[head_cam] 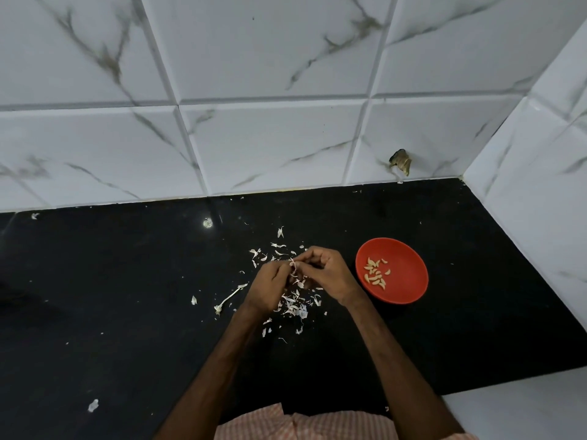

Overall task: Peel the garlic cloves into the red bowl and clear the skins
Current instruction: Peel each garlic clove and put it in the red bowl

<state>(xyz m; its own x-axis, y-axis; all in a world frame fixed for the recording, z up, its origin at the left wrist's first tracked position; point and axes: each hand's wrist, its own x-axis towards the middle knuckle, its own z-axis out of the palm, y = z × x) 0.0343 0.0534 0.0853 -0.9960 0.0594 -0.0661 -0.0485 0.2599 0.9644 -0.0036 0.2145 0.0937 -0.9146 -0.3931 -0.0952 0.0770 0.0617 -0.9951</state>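
My left hand (268, 285) and my right hand (327, 271) meet over the black counter, and both pinch a garlic clove (293, 265) with white skin trailing from it. Loose garlic skins (293, 304) lie scattered under and around my hands. To the right stands the red bowl (403, 290), holding several peeled cloves (375, 274). A bare garlic stalk (227, 300) lies to the left of my hands.
The black counter (127, 312) ends at a white marble-tiled wall (270, 138) behind and on the right. A single skin scrap (93, 405) lies near the front left. A chipped hole (401, 161) marks the wall above the counter.
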